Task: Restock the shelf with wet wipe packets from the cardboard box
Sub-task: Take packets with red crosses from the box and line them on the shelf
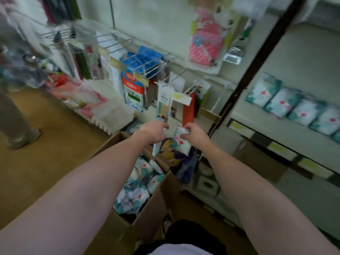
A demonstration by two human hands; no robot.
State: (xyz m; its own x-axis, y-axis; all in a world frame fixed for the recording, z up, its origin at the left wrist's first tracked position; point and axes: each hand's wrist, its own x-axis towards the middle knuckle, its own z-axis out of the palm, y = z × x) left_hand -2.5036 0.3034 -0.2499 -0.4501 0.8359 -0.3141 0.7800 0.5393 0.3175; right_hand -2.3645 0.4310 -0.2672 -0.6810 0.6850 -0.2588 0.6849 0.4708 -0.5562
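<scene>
No lettering is legible: print on the blue-and-red hanging pack (132, 89) and the yellow shelf tags (239, 127) is blurred beyond reading.

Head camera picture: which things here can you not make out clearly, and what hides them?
- Left hand: its fingers point away, so whether it holds the packet below it cannot be told.
- Right hand: it grips a packet, but motion blur hides the print.
- Cardboard box: packets and the forearms hide its bottom.
- Shelf packets: blurred, labels unreadable.
</scene>
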